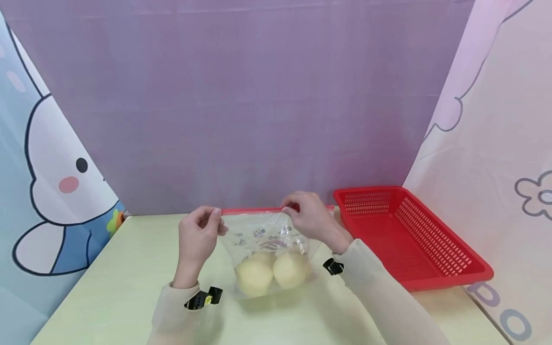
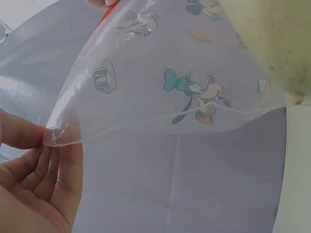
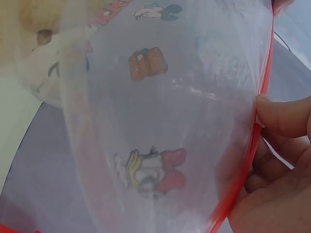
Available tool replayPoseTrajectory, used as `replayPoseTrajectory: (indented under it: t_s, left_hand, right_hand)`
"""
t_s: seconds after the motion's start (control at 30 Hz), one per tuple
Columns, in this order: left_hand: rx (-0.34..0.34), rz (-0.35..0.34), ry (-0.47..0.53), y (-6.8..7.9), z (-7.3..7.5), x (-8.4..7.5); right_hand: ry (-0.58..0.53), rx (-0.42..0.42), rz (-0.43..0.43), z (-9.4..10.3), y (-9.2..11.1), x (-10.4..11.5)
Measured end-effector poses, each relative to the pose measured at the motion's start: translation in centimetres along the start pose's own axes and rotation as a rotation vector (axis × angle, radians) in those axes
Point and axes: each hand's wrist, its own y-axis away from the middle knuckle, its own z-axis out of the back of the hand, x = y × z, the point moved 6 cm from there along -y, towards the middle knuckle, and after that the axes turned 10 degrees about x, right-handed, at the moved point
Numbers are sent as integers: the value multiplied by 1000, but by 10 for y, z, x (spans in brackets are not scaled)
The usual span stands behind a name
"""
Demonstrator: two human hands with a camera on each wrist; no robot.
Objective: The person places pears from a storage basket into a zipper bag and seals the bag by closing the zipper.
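A clear zip bag [image 1: 246, 235] with cartoon prints hangs upright between the hands, its red zip strip [image 1: 252, 211] stretched along the top. Three round, pale yellow fruits [image 1: 255, 277] lie at its bottom, low over the table. My left hand [image 1: 197, 237] pinches the bag's top left corner between thumb and fingers. Farther along the strip, right of its middle, my right hand [image 1: 312, 219] pinches the red edge, as the right wrist view also shows at the thumb [image 3: 284, 116]. One fruit [image 2: 272, 39] shows through the plastic in the left wrist view.
A red plastic basket [image 1: 388, 244] with slotted sides stands at the right, close to the right forearm. Behind the pale yellow table [image 1: 142, 268] hangs a purple cloth [image 1: 258, 105]. Printed cartoon panels flank both sides.
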Motion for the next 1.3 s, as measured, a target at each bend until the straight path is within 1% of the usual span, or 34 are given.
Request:
replayPoseTrajectory:
  t_s: [0.17, 0.4, 0.57, 0.83, 1.1, 1.3]
  left_hand:
    - [-4, 2, 2, -1, 1, 2]
    - [-9, 8, 14, -2, 3, 3]
    - [-3, 14, 20, -3, 3, 4]
    - [-8, 32, 22, -3, 3, 4]
    - [-7, 32, 29, -3, 4, 4]
    - [-14, 35, 13, -3, 3, 5]
  right_hand:
    - [44, -21, 5, 8, 4, -6]
    - [72, -47, -65, 21, 12, -18]
    - [85, -54, -82, 23, 14, -22]
    - [87, -53, -82, 26, 15, -23]
    - [63, -53, -161, 32, 25, -33]
    - [29, -71, -145, 38, 31, -39]
